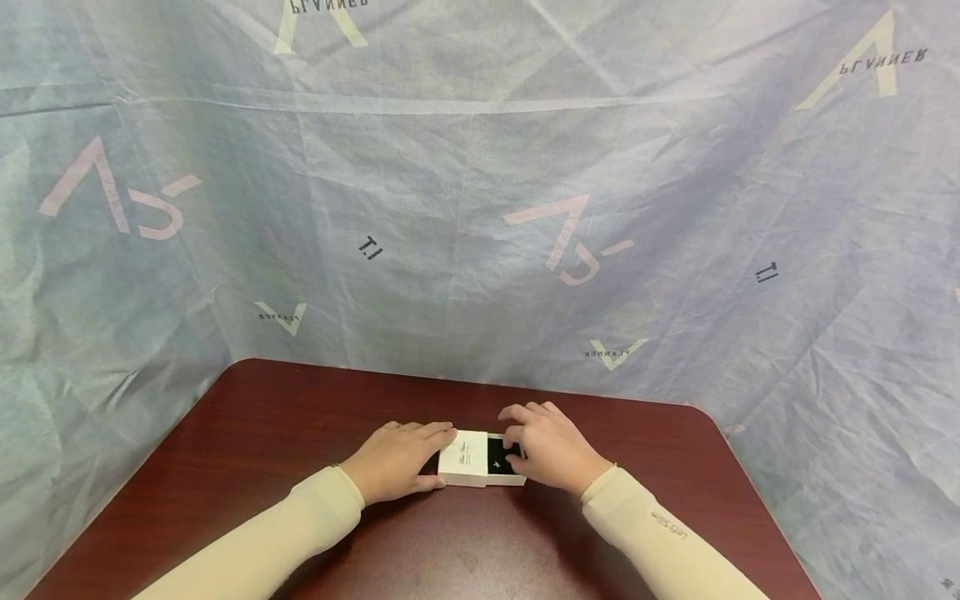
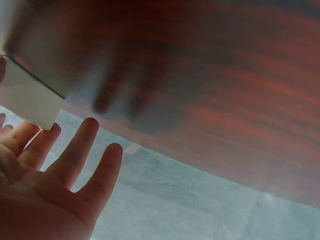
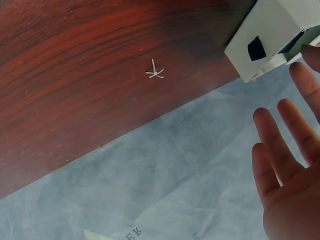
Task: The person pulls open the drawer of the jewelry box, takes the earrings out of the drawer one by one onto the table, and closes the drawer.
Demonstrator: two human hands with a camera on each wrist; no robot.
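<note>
On the table (image 1: 300, 408), the left hand (image 1: 397, 460) gripped the sleeve (image 1: 467, 452); the tray (image 1: 506, 480) stood partly out; right hand (image 1: 555, 446) grip undetermined.

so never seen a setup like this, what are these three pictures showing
There's no machine: these are a person's two bare hands. The head view comes from a camera worn on the head, looking forward and down at a reddish-brown table, with printed cloth behind. The other two come from cameras on the wrists, each looking at one hand. On the table is a small white box with its black-lined drawer partly out. The left hand holds the box's end; the right hand is at the drawer, though whether it pinches it is unclear. A small white star shape also shows on the table.
</note>
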